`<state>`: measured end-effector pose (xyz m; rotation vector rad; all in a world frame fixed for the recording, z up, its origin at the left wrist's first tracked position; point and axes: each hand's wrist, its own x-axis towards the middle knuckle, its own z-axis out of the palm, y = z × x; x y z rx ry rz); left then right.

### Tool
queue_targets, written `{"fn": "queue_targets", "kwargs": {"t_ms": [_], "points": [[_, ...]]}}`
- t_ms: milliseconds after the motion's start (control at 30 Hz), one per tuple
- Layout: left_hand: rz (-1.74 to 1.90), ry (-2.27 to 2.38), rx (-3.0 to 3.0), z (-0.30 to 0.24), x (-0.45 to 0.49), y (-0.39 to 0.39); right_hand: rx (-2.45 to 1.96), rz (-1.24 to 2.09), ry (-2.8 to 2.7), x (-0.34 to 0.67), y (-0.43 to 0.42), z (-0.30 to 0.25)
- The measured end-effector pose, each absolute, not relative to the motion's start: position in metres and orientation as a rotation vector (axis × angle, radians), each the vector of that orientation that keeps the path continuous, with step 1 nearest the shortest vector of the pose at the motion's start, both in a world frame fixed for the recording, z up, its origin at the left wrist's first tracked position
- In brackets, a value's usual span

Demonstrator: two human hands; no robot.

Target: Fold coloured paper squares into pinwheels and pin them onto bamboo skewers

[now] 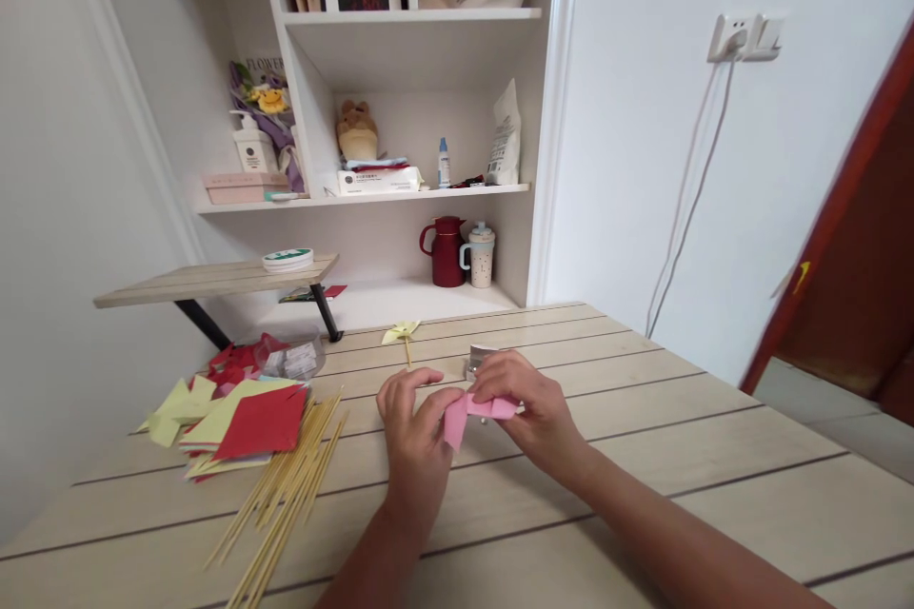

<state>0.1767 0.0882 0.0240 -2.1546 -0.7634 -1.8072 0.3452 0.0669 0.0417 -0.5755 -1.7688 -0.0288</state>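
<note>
Between my two hands is a folded piece of pink paper [457,423], held just above the wooden table. My left hand [414,433] pinches its left part between thumb and fingers. On the right part, the fingers of my right hand [528,404] are closed over the paper. Behind my right hand, a small shiny metallic object [477,362] is partly covered, so its kind is unclear. A yellow paper pinwheel [402,333] on a thin stick lies farther back on the table.
To the left, wooden sticks [286,495] lie beside a stack of coloured paper squares [261,423]. Yellow folded paper [178,409] and a clear plastic container [294,359] are near them. A raised wooden stand [214,280] rises at the back left, before white shelves [414,16].
</note>
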Motion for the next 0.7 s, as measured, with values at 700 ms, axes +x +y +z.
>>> {"fn": "queue_targets", "kwargs": {"t_ms": [700], "points": [[-1.804, -0.934, -2.237, 0.008, 0.181, 0.095, -0.847, 0.224, -1.767, 0.345, 0.072, 0.033]]}}
